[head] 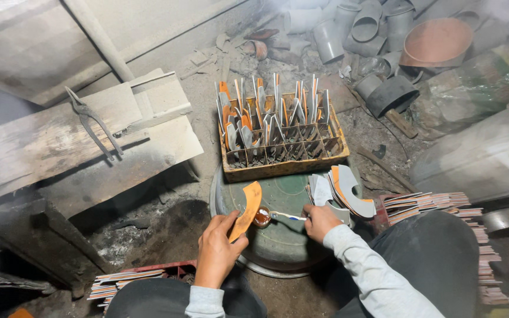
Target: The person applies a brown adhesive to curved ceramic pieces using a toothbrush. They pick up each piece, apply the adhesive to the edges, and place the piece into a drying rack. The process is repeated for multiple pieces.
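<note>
Coating step, I judge: my left hand pinches the curved orange-faced piece at 6 o'clock on the green drum lid, right hand grips a brush touching it, so next wants a steady stroke, then the divided crate at 12.

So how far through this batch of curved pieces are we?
Done: the back and left slots of the divided crate hold upright orange-coated curved pieces. In hand: the left hand holds one orange piece while the right hand dips a brush in a small pot of orange stuff. Left: the front right slots are empty, and grey uncoated pieces lie stacked by the right hand.
</note>
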